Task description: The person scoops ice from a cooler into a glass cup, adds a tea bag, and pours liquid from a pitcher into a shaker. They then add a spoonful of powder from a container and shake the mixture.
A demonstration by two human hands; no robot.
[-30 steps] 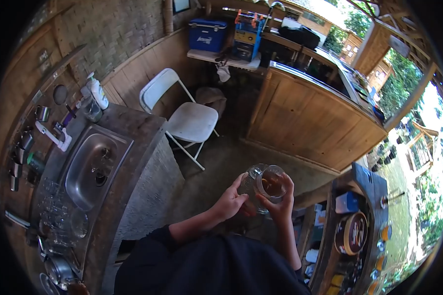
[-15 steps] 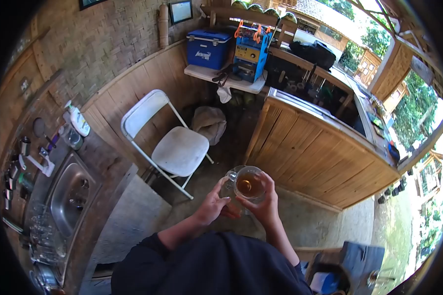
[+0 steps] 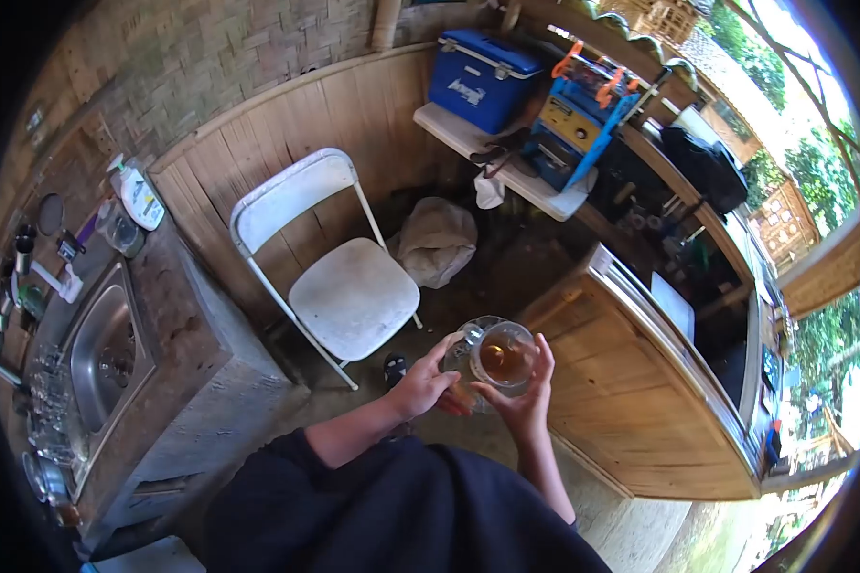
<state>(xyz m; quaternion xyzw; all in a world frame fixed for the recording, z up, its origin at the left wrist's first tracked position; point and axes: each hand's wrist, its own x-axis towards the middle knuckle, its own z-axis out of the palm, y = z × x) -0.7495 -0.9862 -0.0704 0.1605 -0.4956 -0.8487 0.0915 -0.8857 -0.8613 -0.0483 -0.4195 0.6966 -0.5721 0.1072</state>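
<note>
**Cup to the right, left hand right alongside**

And here we are, both hands out in front of the body, close together! The glass cup (image 3: 505, 357) sits in the right hand (image 3: 526, 407), thumb on its near side, fingers curled up the far right wall: clamped, no daylight there. Its mouth faces up toward the head, so its long axis runs roughly upright, amber liquid (image 3: 509, 367) in view inside.

Now the key relation: the left hand (image 3: 420, 389) lies just left of the cup, gripping clear glassware (image 3: 458, 360) that sits beside and partly behind it. Saucer or second cup? Cannot tell, and whether the two pieces touch is hidden too. The right hand is plainly the nearer to the cup, already on it. A glass loop (image 3: 472, 333), a handle by the look of it, juts from the cup's upper left, toward the left fingertips. Beyond the hands, a white folding chair (image 3: 354, 298)!
</note>
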